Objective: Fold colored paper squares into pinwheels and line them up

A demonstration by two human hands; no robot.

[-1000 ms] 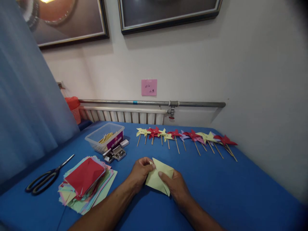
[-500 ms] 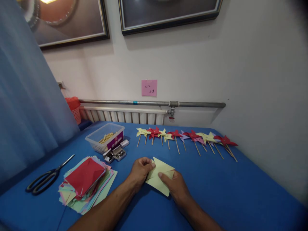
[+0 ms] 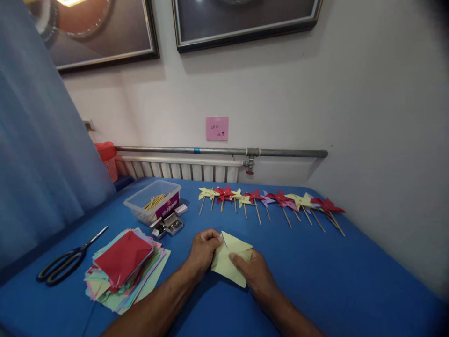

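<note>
A pale yellow paper square (image 3: 229,269) with slits cut in from its corners is held between my two hands, a little above the blue table cover (image 3: 301,281). My left hand (image 3: 205,250) pinches its left corner between thumb and fingers. My right hand (image 3: 254,271) grips the right side, thumb on top and fingers hidden beneath. Left of my forearm lies a stack of coloured paper squares (image 3: 122,257), a red one uppermost. Beyond my hands, several finished paper pinwheels (image 3: 278,197) on sticks lie in a row.
Black-handled scissors (image 3: 72,257) lie at the far left. A clear plastic tub (image 3: 140,206) holds thin wooden sticks, with small open boxes (image 3: 173,224) of metal pins before it. Behind the table are a radiator (image 3: 182,169), a pipe (image 3: 287,153) and the wall; a blue curtain (image 3: 42,140) hangs left.
My left hand has shifted slightly at the paper's left corner, and a slit near the top corner now shows more clearly. Both hands keep their hold.
</note>
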